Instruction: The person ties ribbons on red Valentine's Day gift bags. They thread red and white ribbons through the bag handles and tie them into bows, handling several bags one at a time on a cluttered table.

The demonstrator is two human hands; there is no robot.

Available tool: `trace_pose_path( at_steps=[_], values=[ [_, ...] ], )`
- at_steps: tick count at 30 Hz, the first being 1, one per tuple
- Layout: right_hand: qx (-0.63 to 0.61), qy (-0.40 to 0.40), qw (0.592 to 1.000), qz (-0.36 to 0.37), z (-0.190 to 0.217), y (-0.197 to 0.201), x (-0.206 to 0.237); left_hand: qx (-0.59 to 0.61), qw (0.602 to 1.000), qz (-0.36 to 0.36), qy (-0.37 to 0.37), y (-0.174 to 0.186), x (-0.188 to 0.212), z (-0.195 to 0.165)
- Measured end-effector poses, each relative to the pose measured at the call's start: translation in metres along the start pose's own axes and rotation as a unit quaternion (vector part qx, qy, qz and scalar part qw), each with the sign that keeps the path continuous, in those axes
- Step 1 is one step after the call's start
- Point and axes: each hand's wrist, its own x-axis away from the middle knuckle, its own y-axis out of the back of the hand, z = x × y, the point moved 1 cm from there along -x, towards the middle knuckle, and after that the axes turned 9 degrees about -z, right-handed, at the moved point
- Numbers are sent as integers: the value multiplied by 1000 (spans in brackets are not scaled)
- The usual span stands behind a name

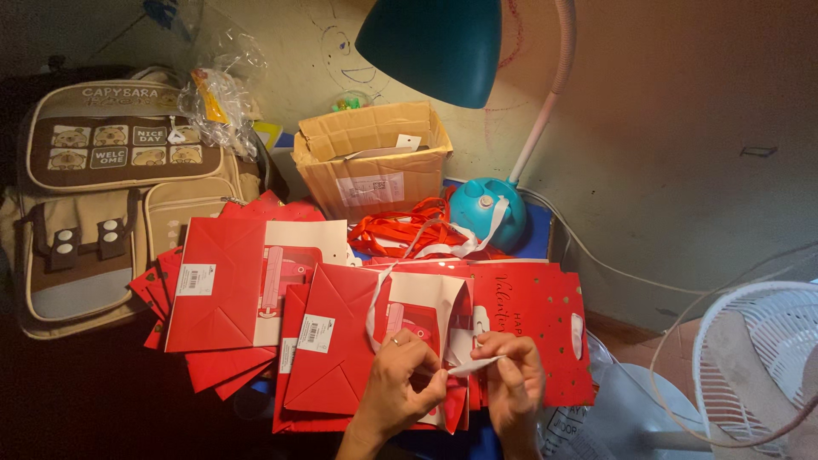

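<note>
The worktop (538, 240) is blue, showing bare only in a strip right of the lamp base (487, 211). That teal base stands at its back. Left of the base sits an open cardboard box (372, 158), and just in front of it a heap of orange ribbons (400, 232). Flat red paper bags (256, 294) cover the rest, fanned in overlapping stacks in front and to the left of the base.
</note>
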Motion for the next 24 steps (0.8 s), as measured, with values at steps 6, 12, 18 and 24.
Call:
trace_pose_path(
  at_steps=[6, 12, 18, 24],
  values=[
    [374, 138, 903, 163, 13, -28, 6, 3, 1000, -8, 19, 1, 0, 5],
    [220, 67, 970, 83, 7, -14, 7, 11, 1000, -8, 28, 0, 2, 5],
    [124, -44, 991, -15, 13, -16, 8, -6, 1000, -14, -4, 3, 0, 6],
    [450, 140, 866, 168, 38, -49, 5, -9, 1000, -14, 14, 1, 1, 6]
  ],
)
